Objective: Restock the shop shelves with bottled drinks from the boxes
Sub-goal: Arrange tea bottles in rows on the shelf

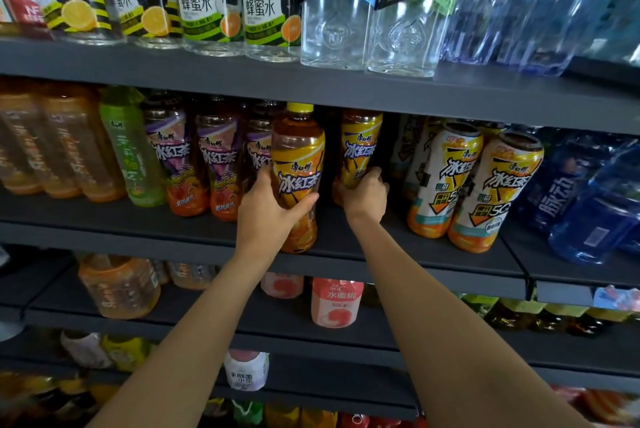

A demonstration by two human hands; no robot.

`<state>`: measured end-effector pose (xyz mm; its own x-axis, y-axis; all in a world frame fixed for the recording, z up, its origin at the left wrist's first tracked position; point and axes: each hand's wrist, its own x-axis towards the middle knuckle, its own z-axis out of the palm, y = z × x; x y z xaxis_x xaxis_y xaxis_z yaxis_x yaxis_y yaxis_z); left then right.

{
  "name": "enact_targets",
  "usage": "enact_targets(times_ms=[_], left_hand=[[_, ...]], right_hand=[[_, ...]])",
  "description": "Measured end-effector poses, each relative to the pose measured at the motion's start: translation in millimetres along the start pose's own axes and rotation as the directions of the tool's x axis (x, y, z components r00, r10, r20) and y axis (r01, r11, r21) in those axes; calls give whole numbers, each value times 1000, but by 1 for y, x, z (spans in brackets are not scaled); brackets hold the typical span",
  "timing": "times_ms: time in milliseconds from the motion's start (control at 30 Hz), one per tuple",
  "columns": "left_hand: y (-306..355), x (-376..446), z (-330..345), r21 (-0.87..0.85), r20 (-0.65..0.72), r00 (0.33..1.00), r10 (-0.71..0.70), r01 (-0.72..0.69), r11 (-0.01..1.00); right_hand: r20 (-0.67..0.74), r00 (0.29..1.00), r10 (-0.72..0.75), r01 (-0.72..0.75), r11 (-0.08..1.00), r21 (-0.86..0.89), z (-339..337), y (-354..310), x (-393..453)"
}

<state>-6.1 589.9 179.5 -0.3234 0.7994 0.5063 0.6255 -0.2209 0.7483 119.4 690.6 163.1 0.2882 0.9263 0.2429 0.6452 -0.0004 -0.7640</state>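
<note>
A dark shelf (433,254) is seen under both hands, carrying rows of drinks. Just right of the right hand's fingers, two white-and-yellow tea bottles (478,192) are stood; left of the left hand's fingers, purple-labelled tea bottles (180,157) are lined up. A yellow-labelled iced tea bottle (298,164) is gripped by the left hand (268,209), fingers curled round its lower half, at the shelf's front edge. A second yellow-labelled bottle (360,147), set further back, is held low down by the right hand (365,195), fingers wrapped round it.

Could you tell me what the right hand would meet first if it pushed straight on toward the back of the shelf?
Only the yellow-label tea bottle that the right hand already grips; behind it looks dark, depth unclear.
</note>
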Motion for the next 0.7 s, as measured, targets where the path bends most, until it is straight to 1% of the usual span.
enact_targets(times_ms=[267,433,600,667,700], left_hand=[[1,0,-1,-9,15,1000,-10,10,1000],[2,0,-1,-5,18,1000,-9,9,1000],[4,-2,1,-26,-4,1000,-20,20,999],[6,-3,3,-41,-9,1000,-25,24,999],[7,-4,5,-45,-13,1000,-24,23,999]], right_hand=[[-75,997,15,-27,989,-149,3,-3,-4],[-65,998,19,-33,975,-218,-1,-2,-1],[39,998,43,-34,977,-210,-13,-3,2],[48,998,30,-22,988,-156,-21,0,-2],[40,999,-4,8,996,-94,-25,3,-7]])
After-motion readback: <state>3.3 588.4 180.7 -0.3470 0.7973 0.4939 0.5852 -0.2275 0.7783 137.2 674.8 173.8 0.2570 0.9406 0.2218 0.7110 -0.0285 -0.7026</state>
